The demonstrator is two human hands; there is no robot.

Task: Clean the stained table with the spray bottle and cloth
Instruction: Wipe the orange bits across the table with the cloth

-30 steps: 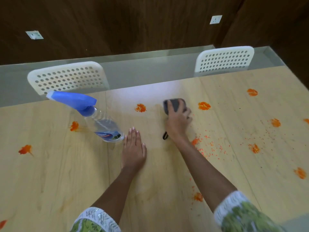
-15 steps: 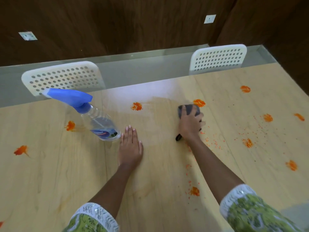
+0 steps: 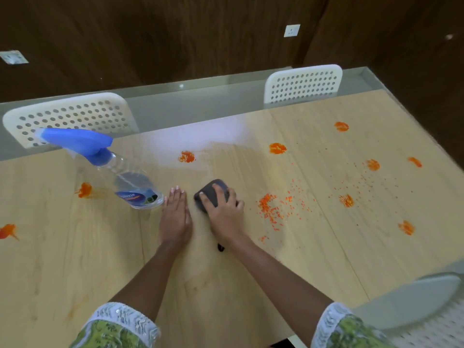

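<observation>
A light wooden table [image 3: 226,285] carries several orange stains, among them one stain [image 3: 186,156] beyond my hands and a smeared, crumbly patch [image 3: 270,205] to the right. My right hand [image 3: 223,213] grips a dark grey cloth [image 3: 209,193] and presses it on the tabletop. My left hand [image 3: 175,214] lies flat on the wood just left of the cloth, fingers straight. A clear spray bottle [image 3: 125,182] with a blue trigger head stands to the left, its base almost touching my left fingertips.
Two white perforated chair backs [image 3: 70,116] [image 3: 303,82] stand at the table's far edge, behind a glass strip. Another white chair [image 3: 414,300] sits at the near right corner. More orange stains [image 3: 277,148] [image 3: 84,190] dot both sides.
My right hand has dragged the cloth back toward me and to the left, from beside the far right stain to right next to my left hand. My left hand stayed flat.
</observation>
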